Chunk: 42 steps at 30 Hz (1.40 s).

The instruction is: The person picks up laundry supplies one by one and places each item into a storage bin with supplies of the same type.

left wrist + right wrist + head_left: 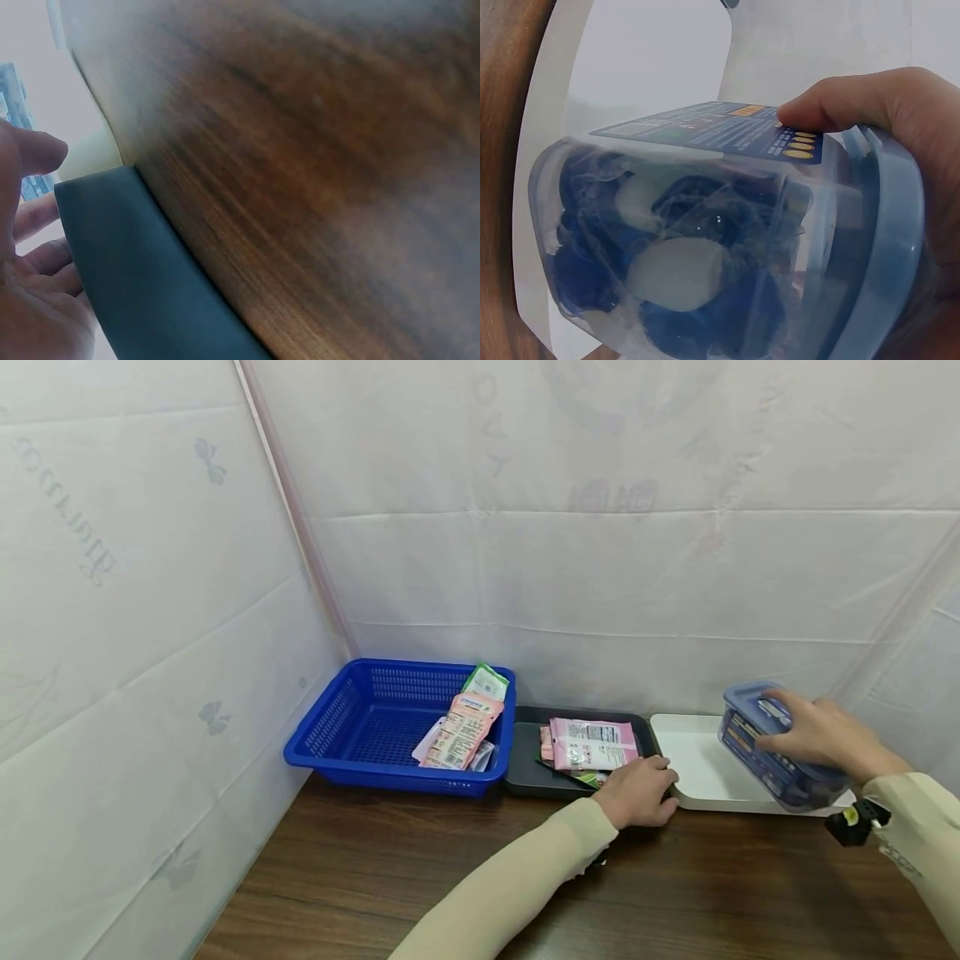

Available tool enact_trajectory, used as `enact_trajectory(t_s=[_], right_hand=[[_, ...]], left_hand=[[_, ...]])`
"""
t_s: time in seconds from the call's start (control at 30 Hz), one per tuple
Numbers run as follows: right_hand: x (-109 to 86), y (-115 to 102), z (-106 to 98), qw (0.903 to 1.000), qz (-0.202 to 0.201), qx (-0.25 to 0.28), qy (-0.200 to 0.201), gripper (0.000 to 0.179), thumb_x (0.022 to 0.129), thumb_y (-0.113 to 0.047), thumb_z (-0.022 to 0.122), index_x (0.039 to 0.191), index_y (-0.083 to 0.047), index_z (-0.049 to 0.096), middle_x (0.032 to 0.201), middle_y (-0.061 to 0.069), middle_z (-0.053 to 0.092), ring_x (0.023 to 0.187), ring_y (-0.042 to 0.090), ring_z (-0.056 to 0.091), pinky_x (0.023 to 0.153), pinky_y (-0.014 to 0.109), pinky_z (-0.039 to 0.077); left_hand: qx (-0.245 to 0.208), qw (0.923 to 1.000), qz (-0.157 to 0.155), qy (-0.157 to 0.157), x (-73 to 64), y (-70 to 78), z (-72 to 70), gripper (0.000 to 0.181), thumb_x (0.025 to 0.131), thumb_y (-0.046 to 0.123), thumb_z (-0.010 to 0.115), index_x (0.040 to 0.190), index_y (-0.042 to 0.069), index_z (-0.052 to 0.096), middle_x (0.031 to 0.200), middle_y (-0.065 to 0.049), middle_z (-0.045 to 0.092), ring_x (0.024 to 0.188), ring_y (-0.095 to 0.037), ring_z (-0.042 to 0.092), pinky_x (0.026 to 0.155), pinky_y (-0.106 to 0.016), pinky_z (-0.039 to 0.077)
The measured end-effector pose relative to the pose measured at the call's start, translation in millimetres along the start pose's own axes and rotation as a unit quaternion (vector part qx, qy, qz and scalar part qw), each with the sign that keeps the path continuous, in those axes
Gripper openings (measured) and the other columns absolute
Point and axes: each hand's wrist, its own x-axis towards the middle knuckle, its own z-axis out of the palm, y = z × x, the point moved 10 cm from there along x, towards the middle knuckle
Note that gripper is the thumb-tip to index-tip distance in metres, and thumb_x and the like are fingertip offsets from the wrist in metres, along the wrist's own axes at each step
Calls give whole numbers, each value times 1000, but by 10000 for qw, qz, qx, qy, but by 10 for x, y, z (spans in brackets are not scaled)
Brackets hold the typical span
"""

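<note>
My right hand grips a clear plastic tub of blue and white laundry pods by its light blue lid. The tub hangs tilted over the white tray, with a dark blue label facing up in the right wrist view. My left hand rests at the front right corner of the dark grey tray, beside the white tray's left end. In the left wrist view its thumb stands apart from its fingers, which lie partly hidden behind the dark tray's wall. Pink packets lie in the dark tray.
On the left stands a blue basket with several pouches at its right side. Basket and trays line up along the white sheet wall on a brown wooden table. Another sheet closes the left side.
</note>
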Motion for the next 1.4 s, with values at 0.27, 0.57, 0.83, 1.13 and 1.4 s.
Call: enact_trajectory(t_s=[0.27,0.57,0.83,1.13,1.4], right_hand=[[79,4,29,9999,0,158,2,92,87,-48,76,150,2,31,101,43,54,79,43,62,53,45,52],[177,36,95,9998,74,194,-64,92,87,-49,75,150,2,31,100,42,52,80,44,60,53,44,52],[233,39,132,9999,82,101,-81,92,87,-51,75,148,2,32,101,43,52,81,46,59,53,45,51],[283,37,174,9999,51,129,-88,94,86,-53,75,149,2,32,103,44,50,83,47,58,54,47,52],[331,71,241,9998,104,189,-55,93,86,-52,75,148,2,32,101,41,51,81,45,55,54,46,49]], left_hand=[[32,10000,-3,-32,11,2,5,27,97,40,65,117,25,74,112,11,63,93,0,61,81,-14,49],[41,10000,-20,-16,6,2,7,26,96,40,65,116,25,75,110,11,63,92,-1,61,80,-14,50],[141,9999,-3,-11,10,11,7,27,96,40,65,116,25,74,114,10,64,96,-1,62,82,-13,49],[163,9998,-23,-92,8,4,16,27,97,41,64,117,25,74,118,11,64,99,-1,63,85,-13,49],[133,9998,-38,-150,6,3,22,28,98,40,63,118,25,74,116,11,64,98,-1,62,86,-14,49]])
